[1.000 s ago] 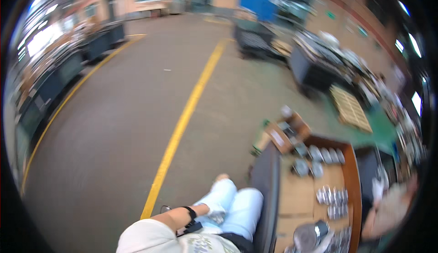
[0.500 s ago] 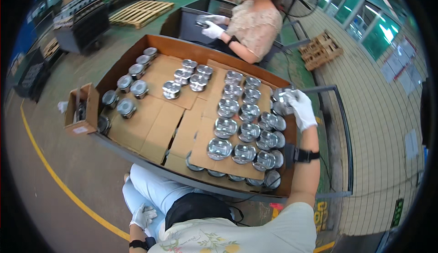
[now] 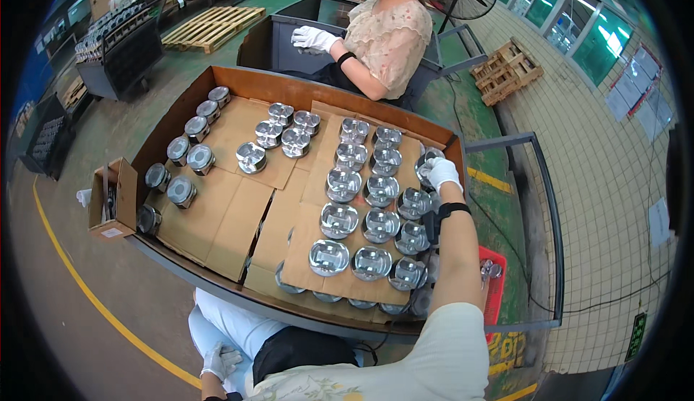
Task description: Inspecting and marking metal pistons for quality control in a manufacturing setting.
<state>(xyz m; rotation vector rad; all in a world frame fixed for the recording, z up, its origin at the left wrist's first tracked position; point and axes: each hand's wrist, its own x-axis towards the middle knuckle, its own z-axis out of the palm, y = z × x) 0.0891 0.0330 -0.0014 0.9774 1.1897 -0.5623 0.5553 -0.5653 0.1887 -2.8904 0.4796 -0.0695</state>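
Note:
At the right end of a big cardboard-lined bin (image 3: 210, 246), my gloved right hand (image 3: 442, 174) has its fingers closed on a shiny metal piston (image 3: 425, 158). That piston sits at the far end of the rightmost column on a cardboard sheet (image 3: 307, 217); the hand partly covers it. Columns of similar pistons (image 3: 340, 220) stand beside it, crowns up. Below my right forearm, some pistons along the bin's right side are partly hidden. My gloved left hand (image 3: 221, 360) lies on my thigh, fingers loosely spread, holding nothing.
More pistons (image 3: 269, 134) stand mid-bin and along its left side. A small cardboard box (image 3: 114, 202) hangs at the left corner. Across the bin, a gloved co-worker (image 3: 387, 40) stands by a grey bin. A red basket (image 3: 494, 285) and metal rail (image 3: 546, 206) are at right.
My right hand has brought the piston down and leftward onto the cardboard sheet. The co-worker's gloved hands no longer show a piston. My left hand stays on my thigh.

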